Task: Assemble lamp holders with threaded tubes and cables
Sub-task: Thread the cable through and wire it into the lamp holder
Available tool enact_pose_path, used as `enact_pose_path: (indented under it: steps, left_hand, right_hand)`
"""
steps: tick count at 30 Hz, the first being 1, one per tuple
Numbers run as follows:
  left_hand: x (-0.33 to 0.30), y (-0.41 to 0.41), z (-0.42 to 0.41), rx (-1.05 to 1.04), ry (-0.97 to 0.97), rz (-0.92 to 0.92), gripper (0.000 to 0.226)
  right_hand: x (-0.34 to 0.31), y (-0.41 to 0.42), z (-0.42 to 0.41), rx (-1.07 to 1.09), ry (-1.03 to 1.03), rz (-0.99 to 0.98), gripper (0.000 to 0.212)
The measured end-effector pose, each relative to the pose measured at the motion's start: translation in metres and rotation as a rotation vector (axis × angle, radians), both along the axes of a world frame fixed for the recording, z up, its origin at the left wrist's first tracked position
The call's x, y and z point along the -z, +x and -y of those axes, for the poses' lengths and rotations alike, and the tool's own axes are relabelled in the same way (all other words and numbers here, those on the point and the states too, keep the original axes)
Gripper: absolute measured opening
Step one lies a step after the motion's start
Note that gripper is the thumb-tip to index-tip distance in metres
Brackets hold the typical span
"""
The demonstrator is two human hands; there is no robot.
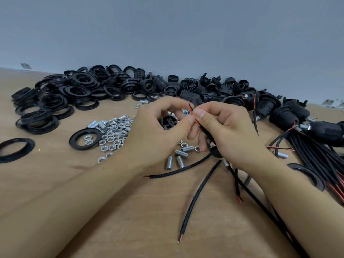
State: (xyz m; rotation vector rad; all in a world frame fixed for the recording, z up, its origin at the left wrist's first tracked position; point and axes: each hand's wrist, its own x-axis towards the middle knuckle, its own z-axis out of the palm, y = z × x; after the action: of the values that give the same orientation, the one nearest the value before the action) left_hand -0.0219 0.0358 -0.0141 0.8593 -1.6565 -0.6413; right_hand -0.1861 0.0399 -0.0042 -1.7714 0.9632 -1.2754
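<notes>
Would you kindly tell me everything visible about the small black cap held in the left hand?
The black cap looks like moulded plastic, dome-shaped, with raised ribs crossing its open face. It is lifted off the wooden table, tilted toward the camera, cradled in the curled fingers of the left hand, which partly hide it. The thin red wire, pinched between both hands, passes just beside it; whether it enters the cap cannot be seen.

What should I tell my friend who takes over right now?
Left hand: holds a black lamp holder cap.
Right hand: pinches the red wire of a black cable.
Parts: hex nuts and threaded tubes loose on the table; black rings far left.
Done: wired holders lie at right.
Left: thread this wire into the cap, then work through the cable bundle.
</notes>
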Motion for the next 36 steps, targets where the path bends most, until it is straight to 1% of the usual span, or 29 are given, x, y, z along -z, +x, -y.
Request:
enact_pose_path:
  steps: [3, 6, 8, 11, 12, 13, 15, 18, 20, 26, 29, 32, 34, 35, 36]
  left_hand:
    - [0.000, 0.003, 0.002, -0.016, -0.021, -0.011, 0.007]
    - [-0.002, 0.007, 0.005, 0.015, -0.062, -0.019, 0.010]
    - [-0.001, 0.004, 0.002, 0.070, -0.062, -0.015, 0.008]
    - [0.002, -0.002, 0.000, 0.037, -0.018, -0.038, 0.022]
    - [0.002, -0.002, 0.001, 0.024, -0.022, -0.051, 0.021]
    - [0.001, -0.001, 0.001, 0.019, -0.045, -0.048, 0.016]
    - [0.001, 0.002, 0.003, 0.002, -0.097, -0.004, 0.009]
    - [0.002, 0.003, 0.003, 0.052, -0.016, -0.066, 0.009]
    - [0.002, 0.002, 0.004, 0.064, 0.011, -0.090, 0.015]
    - [0.002, 0.007, 0.008, -0.025, -0.133, -0.049, 0.005]
    - [0.004, 0.004, 0.009, -0.065, -0.112, -0.069, 0.013]
    - [0.004, 0.004, 0.010, -0.058, -0.126, -0.055, 0.013]
    - [0.004, 0.003, 0.010, -0.043, -0.142, -0.042, 0.011]
    - [0.003, 0.002, 0.010, -0.025, -0.119, -0.051, 0.009]
    - [0.003, 0.001, 0.010, 0.005, -0.077, -0.077, 0.014]
  right_hand:
    - [0.001, 0.001, 0.000, -0.015, 0.024, 0.015, 0.024]
    - [0.001, 0.000, 0.001, 0.014, 0.045, 0.016, 0.023]
    - [0.001, -0.001, 0.002, 0.003, 0.042, -0.026, 0.021]
    - [0.002, -0.004, 0.003, 0.000, 0.023, -0.043, 0.019]
    - [0.001, -0.006, 0.003, 0.007, 0.008, -0.036, 0.018]
    - [0.000, -0.007, 0.003, 0.013, -0.012, -0.040, 0.016]
    - [-0.002, -0.008, 0.002, 0.013, -0.046, -0.077, 0.013]
    - [-0.003, -0.006, -0.001, -0.008, -0.059, -0.117, 0.014]
    - [-0.004, -0.005, -0.002, -0.014, -0.053, -0.110, 0.016]
    - [0.000, -0.002, 0.001, -0.023, 0.015, -0.096, 0.015]
    - [0.000, -0.002, 0.004, 0.023, -0.006, -0.037, 0.015]
    - [-0.001, -0.005, 0.005, 0.011, 0.035, 0.042, 0.014]
    - [-0.002, -0.006, 0.004, -0.017, 0.032, 0.041, 0.010]
    - [-0.002, -0.005, 0.003, -0.018, 0.015, 0.031, 0.008]
    - [-0.003, -0.005, 0.003, -0.008, -0.003, 0.024, 0.007]
